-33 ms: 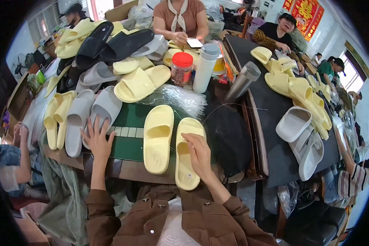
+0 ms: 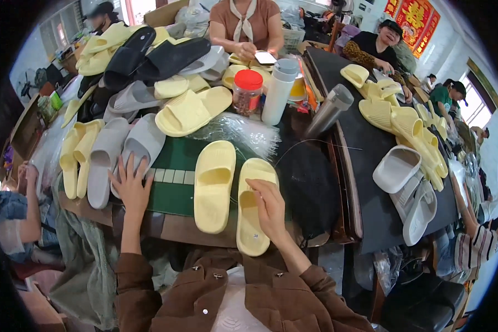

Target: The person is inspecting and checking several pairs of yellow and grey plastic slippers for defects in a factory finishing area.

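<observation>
Two yellow slippers lie in front of me, toes pointing away. The left yellow slipper [image 2: 213, 207] rests untouched on the green mat [image 2: 169, 200]. My right hand [image 2: 268, 210] is on the right yellow slipper [image 2: 250, 235], its fingers close together and bent against the strap's near edge; the fingertips are partly hidden. My left hand [image 2: 131, 185] lies with fingers spread over the heel end of a grey slipper [image 2: 144, 138]. Its mate, another grey slipper [image 2: 105, 166], sits just left of it. Further left stands a pair of narrow-looking yellow slippers [image 2: 81, 157].
Behind lie a bundle of clear plastic strips [image 2: 240, 133], a red-lidded jar [image 2: 247, 91], a white bottle [image 2: 279, 91] and a steel tumbler [image 2: 329, 110]. Black slippers [image 2: 171, 58] top a pile at back left. More slippers cover the dark right table [image 2: 337, 72]. A person [image 2: 246, 27] sits opposite.
</observation>
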Demonstrator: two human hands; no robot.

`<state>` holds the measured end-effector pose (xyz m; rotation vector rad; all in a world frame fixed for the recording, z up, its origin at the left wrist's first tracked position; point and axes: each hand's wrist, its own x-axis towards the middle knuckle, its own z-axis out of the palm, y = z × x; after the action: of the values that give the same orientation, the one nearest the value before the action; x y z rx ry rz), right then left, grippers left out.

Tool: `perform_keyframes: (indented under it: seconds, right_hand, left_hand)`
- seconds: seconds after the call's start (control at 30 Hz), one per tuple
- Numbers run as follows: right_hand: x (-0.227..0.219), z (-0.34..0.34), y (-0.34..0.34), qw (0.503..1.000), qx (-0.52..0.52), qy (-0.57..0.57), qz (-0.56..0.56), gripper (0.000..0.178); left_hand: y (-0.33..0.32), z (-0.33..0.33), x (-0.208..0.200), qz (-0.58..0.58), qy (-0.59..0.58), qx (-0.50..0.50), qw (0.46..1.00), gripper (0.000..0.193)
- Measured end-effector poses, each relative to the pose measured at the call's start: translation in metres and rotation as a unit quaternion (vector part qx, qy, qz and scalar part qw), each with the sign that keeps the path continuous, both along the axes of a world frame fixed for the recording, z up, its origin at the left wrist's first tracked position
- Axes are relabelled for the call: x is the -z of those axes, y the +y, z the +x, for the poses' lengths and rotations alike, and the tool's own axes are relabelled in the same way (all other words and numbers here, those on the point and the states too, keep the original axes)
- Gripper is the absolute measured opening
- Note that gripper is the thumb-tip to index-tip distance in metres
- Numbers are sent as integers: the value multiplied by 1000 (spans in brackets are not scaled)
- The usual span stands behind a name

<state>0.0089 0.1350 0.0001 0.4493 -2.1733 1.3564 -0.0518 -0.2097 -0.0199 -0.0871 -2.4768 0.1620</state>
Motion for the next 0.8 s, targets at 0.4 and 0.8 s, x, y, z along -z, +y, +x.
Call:
perform_keyframes:
  seconds: [0.4, 0.8]
  right_hand:
    - [2, 0, -1, 1000, 1, -12, -17, 25]
    - [8, 2, 1, 1000, 1, -16, -2, 25]
  left_hand:
    - [-48, -17, 1, -7, 20, -45, 999, 42]
    - [-81, -27, 13, 8, 56, -132, 990, 41]
